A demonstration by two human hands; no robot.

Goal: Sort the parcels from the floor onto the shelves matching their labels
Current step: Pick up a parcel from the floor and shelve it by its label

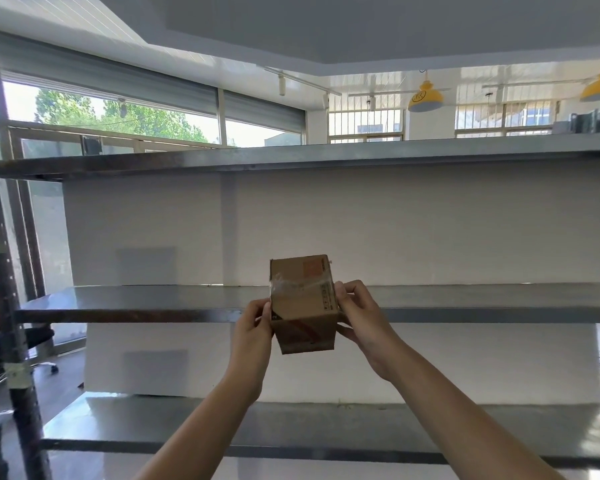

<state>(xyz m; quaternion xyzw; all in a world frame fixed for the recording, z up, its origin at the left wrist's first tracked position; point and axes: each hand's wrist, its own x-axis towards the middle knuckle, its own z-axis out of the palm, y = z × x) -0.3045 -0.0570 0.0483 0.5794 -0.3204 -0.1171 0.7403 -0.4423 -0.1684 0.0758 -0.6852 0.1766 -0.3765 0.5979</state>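
A small brown cardboard parcel [302,299] with clear tape, an orange patch and a white label on its right edge is held up in front of the middle shelf [136,303]. My left hand [253,327] grips its left side and my right hand [357,313] grips its right side. The parcel's lower half hangs below the shelf's front lip, and it is tilted slightly. The metal rack has an upper shelf [291,157] and a lower shelf [222,427], both bare in view.
A dark perforated upright post [0,289] stands at the rack's left. White panels back the shelves. An office chair base [45,367] and something red sit at the far left on the floor. Windows and yellow lamps lie beyond.
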